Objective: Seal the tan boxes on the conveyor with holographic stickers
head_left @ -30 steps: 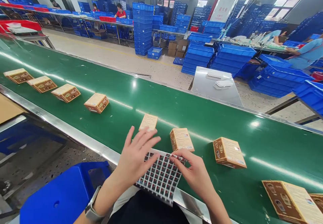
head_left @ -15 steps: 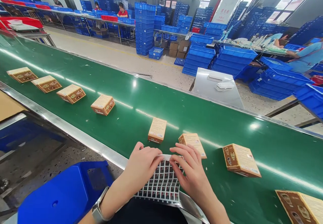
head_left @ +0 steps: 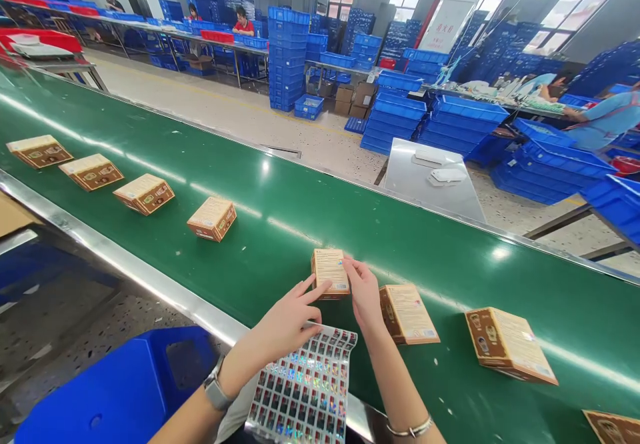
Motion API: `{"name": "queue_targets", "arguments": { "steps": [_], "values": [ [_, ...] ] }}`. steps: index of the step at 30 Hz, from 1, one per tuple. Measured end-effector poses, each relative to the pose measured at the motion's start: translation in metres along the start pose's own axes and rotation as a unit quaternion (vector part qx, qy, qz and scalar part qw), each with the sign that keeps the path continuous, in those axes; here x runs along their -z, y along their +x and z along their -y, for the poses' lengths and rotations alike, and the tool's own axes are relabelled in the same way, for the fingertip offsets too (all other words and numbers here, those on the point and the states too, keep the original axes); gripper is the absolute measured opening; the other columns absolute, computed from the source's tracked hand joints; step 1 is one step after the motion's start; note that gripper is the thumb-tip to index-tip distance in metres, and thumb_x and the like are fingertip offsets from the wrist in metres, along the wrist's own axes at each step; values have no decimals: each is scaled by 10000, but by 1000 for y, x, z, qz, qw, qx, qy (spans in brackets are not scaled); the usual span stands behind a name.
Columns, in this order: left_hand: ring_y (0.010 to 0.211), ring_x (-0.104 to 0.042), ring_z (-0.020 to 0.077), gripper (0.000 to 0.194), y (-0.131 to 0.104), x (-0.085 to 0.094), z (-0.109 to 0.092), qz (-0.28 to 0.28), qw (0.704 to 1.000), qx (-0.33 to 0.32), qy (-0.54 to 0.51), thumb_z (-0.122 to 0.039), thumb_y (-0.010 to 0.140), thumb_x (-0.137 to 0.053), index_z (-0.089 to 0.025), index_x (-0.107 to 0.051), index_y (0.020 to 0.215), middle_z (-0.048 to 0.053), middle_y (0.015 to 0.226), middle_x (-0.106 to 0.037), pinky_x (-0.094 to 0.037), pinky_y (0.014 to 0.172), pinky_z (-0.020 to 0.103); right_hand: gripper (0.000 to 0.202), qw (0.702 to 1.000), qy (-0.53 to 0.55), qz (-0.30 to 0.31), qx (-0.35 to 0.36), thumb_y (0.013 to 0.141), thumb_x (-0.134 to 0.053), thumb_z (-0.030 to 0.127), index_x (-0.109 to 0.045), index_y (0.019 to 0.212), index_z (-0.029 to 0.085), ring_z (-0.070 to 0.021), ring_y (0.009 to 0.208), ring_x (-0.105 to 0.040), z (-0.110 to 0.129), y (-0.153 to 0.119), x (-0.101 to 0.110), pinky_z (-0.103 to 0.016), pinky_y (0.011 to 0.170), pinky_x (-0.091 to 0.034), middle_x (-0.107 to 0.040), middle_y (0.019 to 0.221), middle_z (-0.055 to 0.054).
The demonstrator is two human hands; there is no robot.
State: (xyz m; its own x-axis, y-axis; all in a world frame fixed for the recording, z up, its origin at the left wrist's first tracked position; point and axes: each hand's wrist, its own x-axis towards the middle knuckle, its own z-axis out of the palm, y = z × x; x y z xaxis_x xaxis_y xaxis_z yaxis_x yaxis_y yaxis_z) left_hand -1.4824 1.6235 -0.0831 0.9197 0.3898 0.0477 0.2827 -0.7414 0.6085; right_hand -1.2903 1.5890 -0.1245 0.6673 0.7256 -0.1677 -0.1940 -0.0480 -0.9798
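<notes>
Pressing on the box (head_left: 329,271) seems the present step, calling for steadiness: both left hand (head_left: 286,322) and right hand (head_left: 367,294) touch it, but whether the fingers grip anything, I cannot tell.

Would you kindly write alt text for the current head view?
The left hand and right hand touch a brown-and-cream box on a green belt; the left also touches a shiny gridded sheet. Similar boxes line the belt, blue crates beyond.

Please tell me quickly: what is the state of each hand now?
Left hand: two fingers stretched onto the box, thumb at the sticker sheet; grip unclear.
Right hand: curled at the box's right edge; grip unclear.
</notes>
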Motion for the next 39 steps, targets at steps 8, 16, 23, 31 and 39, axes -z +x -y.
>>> {"name": "queue_targets", "arguments": {
  "steps": [8, 16, 23, 31, 39],
  "values": [
    [1508, -220, 326, 122, 8, -13, -11, 0, 1000, -23, 2, -134, 875, -641, -181, -703, 780, 28, 1611, -316, -309, 1209, 496, 384, 992, -97, -63, 48, 796, -620, 539, -610, 887, 166, -262, 1034, -653, -2, -15, 9, -381, 860, -530, -643, 1232, -170],
    [1507, -228, 325, 143, 16, -19, -20, 25, 999, -34, 5, -114, 883, -612, -178, -662, 765, 14, 1618, -306, -287, 1202, 521, 420, 965, -219, -109, 99, 845, -591, 453, -507, 1144, 170, -231, 806, -655, 17, -4, 34, -377, 745, -508, -670, 1049, -132],
    [923, -684, 190, 123, 1, 21, -35, 38, 999, -14, -4, -214, 970, -542, -214, -637, 892, 20, 1022, -750, -483, 844, 321, 208, 922, -294, 199, 152, 866, -668, 396, -677, 1011, 248, -211, 929, -636, 71, -67, 72, -329, 858, -492, -703, 1013, -34],
    [769, -631, 165, 98, -7, 24, -53, 18, 999, 21, 43, -208, 967, -569, -211, -605, 876, -36, 822, -711, -394, 752, 301, 213, 901, -306, 227, 206, 961, -553, 272, -627, 1157, 237, -179, 844, -643, 66, -111, 66, -281, 748, -517, -674, 921, -30],
    [816, -616, 156, 91, -15, 25, -56, -26, 999, -3, 45, -212, 998, -518, -205, -583, 935, -34, 906, -708, -353, 831, 329, 148, 889, -337, 267, 157, 966, -553, 271, -641, 854, 232, -164, 754, -605, 64, -115, 72, -266, 694, -466, -653, 815, 2]
  ]
}}
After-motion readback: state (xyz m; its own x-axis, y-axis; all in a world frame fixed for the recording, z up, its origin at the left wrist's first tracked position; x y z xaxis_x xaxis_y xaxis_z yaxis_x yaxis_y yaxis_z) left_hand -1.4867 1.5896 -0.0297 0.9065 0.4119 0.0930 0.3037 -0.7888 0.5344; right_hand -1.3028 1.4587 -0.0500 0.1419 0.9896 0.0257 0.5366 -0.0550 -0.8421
